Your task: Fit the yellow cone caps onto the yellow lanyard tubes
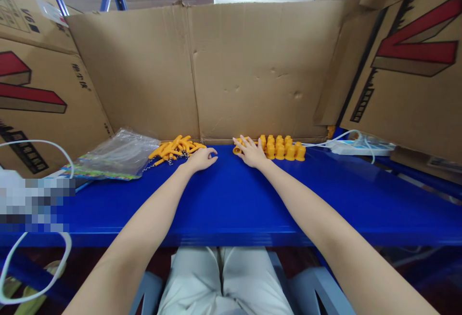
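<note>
My left hand (202, 159) rests on the blue table beside a heap of yellow-orange branched plastic pieces (173, 149). Its fingers are loosely curled, with a gap between thumb and fingertips and nothing visible in it. Short metal chains (184, 154) lie among these pieces. My right hand (252, 153) is spread over the left end of a group of yellow-orange bell-shaped plastic caps (279, 149), fingers apart. It covers some of the caps, and one cap (237, 150) lies on its side with its opening showing under the fingers.
Clear plastic bags (121, 153) lie left of the heap on the blue table (231, 199). A cardboard panel (252, 74) closes off the back, with printed boxes at both sides. A white power strip (355, 147) with cables sits at the right. A white cable (67, 252) loops at the left.
</note>
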`<state>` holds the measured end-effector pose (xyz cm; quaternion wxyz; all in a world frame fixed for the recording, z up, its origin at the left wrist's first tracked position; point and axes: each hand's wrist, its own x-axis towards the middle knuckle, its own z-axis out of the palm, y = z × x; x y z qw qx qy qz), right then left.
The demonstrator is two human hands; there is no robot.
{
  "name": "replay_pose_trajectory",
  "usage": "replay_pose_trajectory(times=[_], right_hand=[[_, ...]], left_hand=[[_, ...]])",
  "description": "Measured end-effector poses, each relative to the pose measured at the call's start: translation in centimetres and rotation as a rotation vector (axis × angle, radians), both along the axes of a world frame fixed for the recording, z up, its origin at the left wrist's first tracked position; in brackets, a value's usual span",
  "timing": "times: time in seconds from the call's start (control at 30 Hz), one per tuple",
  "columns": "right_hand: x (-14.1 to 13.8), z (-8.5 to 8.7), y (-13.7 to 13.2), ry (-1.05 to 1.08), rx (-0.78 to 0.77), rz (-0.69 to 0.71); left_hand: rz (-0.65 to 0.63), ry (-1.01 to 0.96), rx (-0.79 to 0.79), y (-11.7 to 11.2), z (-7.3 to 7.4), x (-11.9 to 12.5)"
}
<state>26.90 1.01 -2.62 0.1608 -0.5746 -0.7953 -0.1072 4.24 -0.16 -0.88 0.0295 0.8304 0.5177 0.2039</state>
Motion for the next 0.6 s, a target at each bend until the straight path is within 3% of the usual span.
replay_pose_trajectory(times=[0.17,0.3,0.47,0.6], right_hand=[[1.9,2.2,-1.2,0.119,0.117,-0.189],[3.2,3.8,-1.8,0.047,0.129,-0.343],[3.3,4.2,-2.3,0.004,0.014,-0.416],[3.1,4.1,-2.2,0.008,-0.07,-0.422]], left_hand=[[0.004,0.01,0.002,0.1,-0.1,0.0],[0.059,0.084,0.014,-0.5,0.5,0.3],[0.399,0.153,0.097,-1.2,1.8,-0.4],[0.574,0.198,0.063,-0.3,1.7,-2.2]])
